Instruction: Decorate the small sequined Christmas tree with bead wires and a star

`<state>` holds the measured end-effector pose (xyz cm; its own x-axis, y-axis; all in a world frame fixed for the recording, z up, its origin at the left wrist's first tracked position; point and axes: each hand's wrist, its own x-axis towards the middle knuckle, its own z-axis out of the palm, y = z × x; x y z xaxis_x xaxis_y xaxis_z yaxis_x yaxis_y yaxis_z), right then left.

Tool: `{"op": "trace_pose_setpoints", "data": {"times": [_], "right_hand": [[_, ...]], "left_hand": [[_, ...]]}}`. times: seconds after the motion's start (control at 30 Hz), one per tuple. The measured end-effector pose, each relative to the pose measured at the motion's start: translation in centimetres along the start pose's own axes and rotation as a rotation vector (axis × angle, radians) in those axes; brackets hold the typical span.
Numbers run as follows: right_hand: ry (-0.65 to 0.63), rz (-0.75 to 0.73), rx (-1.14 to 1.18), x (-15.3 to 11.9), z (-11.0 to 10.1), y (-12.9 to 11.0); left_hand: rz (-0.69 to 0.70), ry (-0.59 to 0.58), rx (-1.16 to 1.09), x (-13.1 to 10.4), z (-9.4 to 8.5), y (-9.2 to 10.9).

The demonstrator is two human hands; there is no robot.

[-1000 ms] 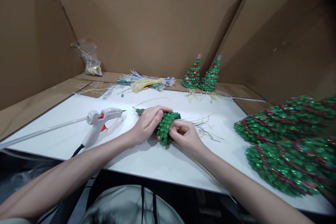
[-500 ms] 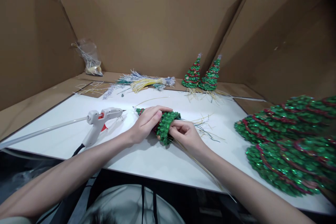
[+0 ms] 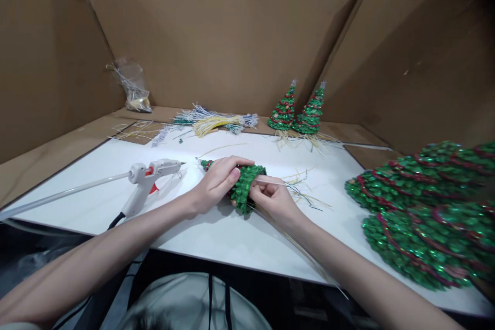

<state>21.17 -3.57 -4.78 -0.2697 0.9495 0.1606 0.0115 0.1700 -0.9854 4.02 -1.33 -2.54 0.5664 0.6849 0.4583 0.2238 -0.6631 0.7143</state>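
Note:
A small green Christmas tree point(image 3: 243, 192) with red trim lies on its side on the white tabletop, tip to the left and base to the right. My left hand point(image 3: 216, 178) is wrapped over its middle, palm down. Thumb and finger of my right hand point(image 3: 273, 196) are pinched at the open base, on thin wire whose gripped part is hidden. One white strand point(image 3: 270, 181) crosses the top of that hand. Loose yellowish wires point(image 3: 297, 247) trail from the base under my right forearm toward the front edge, and more wire ends point(image 3: 309, 196) fan out behind the hand.
A white glue gun point(image 3: 149, 180) with a long glue stick stands at the left. Bundles of coloured wire point(image 3: 216, 121) lie at the back, near a plastic bag point(image 3: 133, 87). Two small trees point(image 3: 284, 108) stand behind; larger trees point(image 3: 421, 237) lie at right. Cardboard walls point(image 3: 216, 41) surround the table.
A white strand now shows across the top of my right hand. My left thumb has shifted slightly down along the tree. Otherwise both hands keep nearly the same place.

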Motion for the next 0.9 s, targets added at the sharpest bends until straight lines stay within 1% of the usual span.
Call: {"op": "trace_pose_setpoints", "data": {"times": [0.17,0.33,0.4,0.6,0.77,0.9], "right_hand": [[-0.004,0.033,0.074,-0.1,0.2,-0.1],[-0.008,0.043,0.088,-0.2,0.1,-0.3],[-0.014,0.045,0.095,-0.2,0.0,-0.4],[-0.031,0.052,0.106,-0.2,-0.2,-0.3],[-0.026,0.059,0.115,-0.2,-0.1,-0.3],[-0.017,0.070,0.153,-0.3,0.0,-0.4]], "left_hand": [[-0.009,0.003,0.007,0.0,0.0,0.2],[-0.101,-0.020,-0.099,0.1,-0.3,1.0],[-0.118,-0.024,-0.126,0.1,-0.4,1.2],[-0.086,-0.031,-0.096,0.0,-0.5,0.9],[-0.027,-0.054,-0.065,0.1,-0.5,0.4],[-0.022,-0.046,-0.062,0.1,-0.5,0.4]]}}
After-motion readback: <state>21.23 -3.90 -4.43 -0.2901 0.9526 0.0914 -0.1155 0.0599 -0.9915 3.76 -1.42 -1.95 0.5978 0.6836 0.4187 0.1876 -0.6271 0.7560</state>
